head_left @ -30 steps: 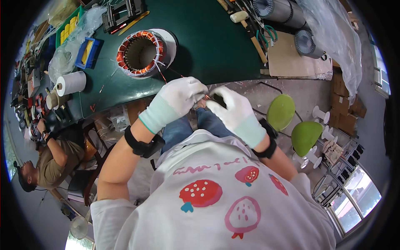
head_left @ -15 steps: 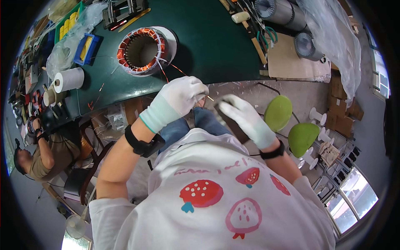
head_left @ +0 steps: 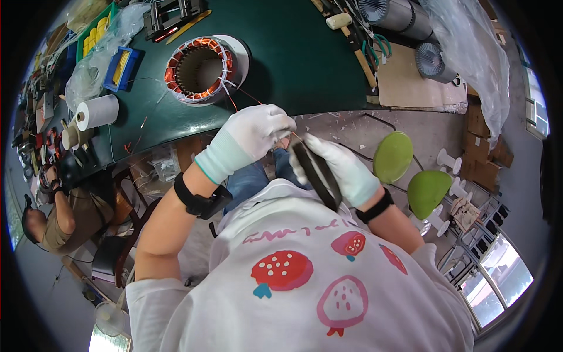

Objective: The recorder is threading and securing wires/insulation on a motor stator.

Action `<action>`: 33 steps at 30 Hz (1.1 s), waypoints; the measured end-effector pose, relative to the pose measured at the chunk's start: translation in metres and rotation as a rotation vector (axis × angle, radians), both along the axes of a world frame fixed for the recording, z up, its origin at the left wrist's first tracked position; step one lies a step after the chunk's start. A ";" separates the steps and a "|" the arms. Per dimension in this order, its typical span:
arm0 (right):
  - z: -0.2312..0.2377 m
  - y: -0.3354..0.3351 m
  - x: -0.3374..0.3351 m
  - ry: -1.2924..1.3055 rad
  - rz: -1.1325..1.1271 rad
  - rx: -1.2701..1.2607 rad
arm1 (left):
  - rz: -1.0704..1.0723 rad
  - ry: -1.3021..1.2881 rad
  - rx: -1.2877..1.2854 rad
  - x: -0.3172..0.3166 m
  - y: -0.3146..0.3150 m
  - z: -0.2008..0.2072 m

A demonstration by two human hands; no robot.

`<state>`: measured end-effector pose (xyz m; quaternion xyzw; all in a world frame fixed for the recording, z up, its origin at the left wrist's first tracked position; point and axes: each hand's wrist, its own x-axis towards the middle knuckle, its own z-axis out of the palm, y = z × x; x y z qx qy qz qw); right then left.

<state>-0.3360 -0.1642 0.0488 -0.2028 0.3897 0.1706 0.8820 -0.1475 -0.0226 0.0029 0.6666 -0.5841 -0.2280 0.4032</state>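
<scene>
My left hand [head_left: 252, 132], in a white knit glove with a mint cuff, pinches an orange copper wire just off the bench's near edge. That wire [head_left: 248, 94] runs back to a motor stator [head_left: 225, 51], a ring of copper windings laced with white cord, standing on the bench. Gloved the same way, my right hand [head_left: 346, 170] is closed round a dark, flat, folded strip [head_left: 317, 173] that looks like abrasive paper. Its upper end meets the wire tip beside my left fingers. The fold's inside is hidden.
On the green bench [head_left: 293, 64] are a white thread spool [head_left: 98, 112], a blue tray [head_left: 121, 69], a mallet [head_left: 352, 47] and metal cores [head_left: 434, 61]. Green stools [head_left: 392, 157] stand to the right. At far left, another person [head_left: 73, 217] works.
My right hand has moved left and turned, bringing the dark strip up to the wire's end, where the bare tip showed before. My left hand stays nearly in place.
</scene>
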 end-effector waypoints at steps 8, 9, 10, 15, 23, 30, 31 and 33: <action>-0.004 0.008 0.013 -0.037 -0.101 0.128 | 0.024 -0.015 -0.014 0.000 -0.001 0.004; 0.006 0.005 0.008 -0.008 -0.087 0.148 | -0.017 0.011 0.007 0.002 0.000 0.005; 0.004 -0.001 -0.006 0.004 -0.045 0.120 | -0.053 0.038 0.027 0.002 0.000 0.007; 0.012 0.004 0.013 -0.032 -0.089 0.094 | -0.032 0.024 0.004 -0.002 -0.002 -0.002; 0.025 -0.010 -0.008 0.000 0.017 -0.038 | -0.039 0.022 -0.036 -0.001 -0.004 -0.004; 0.005 -0.007 -0.002 -0.023 0.417 -0.802 | -0.017 0.055 0.026 -0.002 -0.004 -0.006; 0.007 -0.004 -0.004 -0.023 0.416 -0.802 | -0.029 0.043 0.023 -0.001 -0.003 -0.007; 0.010 -0.001 -0.005 -0.117 0.555 -1.325 | -0.040 0.030 0.022 0.000 -0.004 -0.006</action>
